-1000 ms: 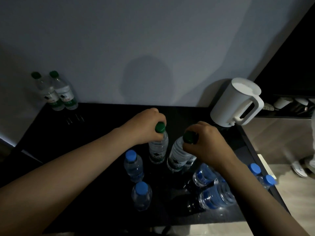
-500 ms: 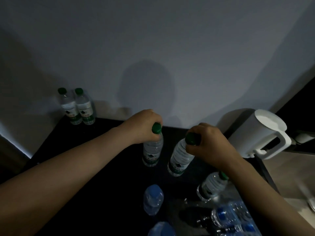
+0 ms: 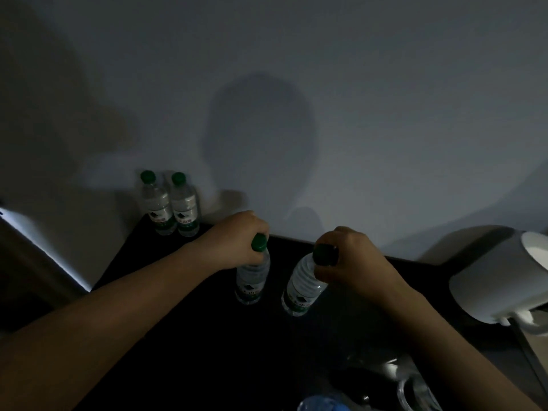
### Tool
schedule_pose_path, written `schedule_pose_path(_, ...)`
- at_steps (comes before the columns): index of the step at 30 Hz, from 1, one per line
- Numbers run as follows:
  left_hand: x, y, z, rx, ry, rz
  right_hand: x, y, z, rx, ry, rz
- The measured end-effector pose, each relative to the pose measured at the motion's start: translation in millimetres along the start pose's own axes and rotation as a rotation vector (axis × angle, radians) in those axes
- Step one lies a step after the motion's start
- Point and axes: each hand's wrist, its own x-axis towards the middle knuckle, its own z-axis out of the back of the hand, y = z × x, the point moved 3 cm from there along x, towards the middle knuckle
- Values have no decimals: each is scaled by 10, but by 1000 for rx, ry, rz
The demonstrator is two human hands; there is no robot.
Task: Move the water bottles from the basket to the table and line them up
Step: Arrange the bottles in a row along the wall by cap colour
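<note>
Two clear green-capped plastic bottles (image 3: 170, 207) stand paired on the black table (image 3: 154, 292); left hand (image 3: 237, 237) grips a third bottle (image 3: 252, 277) by the neck, right hand (image 3: 354, 261) a tilted fourth bottle (image 3: 302, 287); a blue-capped bottle (image 3: 321, 404), perhaps more, waits below.

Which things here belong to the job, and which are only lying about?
Job: green-capped clear plastic bottle in left hand; second such bottle in right hand; pair of green-capped bottles by the wall; black table.
Lying about: white plastic kettle.

Both bare forearms reach forward. The left hand (image 3: 234, 241) grips the upright bottle (image 3: 252, 281) by its neck. The right hand (image 3: 353, 262) grips the tilted bottle (image 3: 302, 287) likewise.
</note>
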Motion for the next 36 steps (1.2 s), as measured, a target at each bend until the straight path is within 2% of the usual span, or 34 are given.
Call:
schedule_pose_path(21, 807, 1547, 159, 23, 13, 45, 1349, 300, -733, 10, 87, 17)
schedule_pose_path(36, 1175, 1979, 227, -10, -8, 116, 1724, 285, -1040, 16, 148, 26)
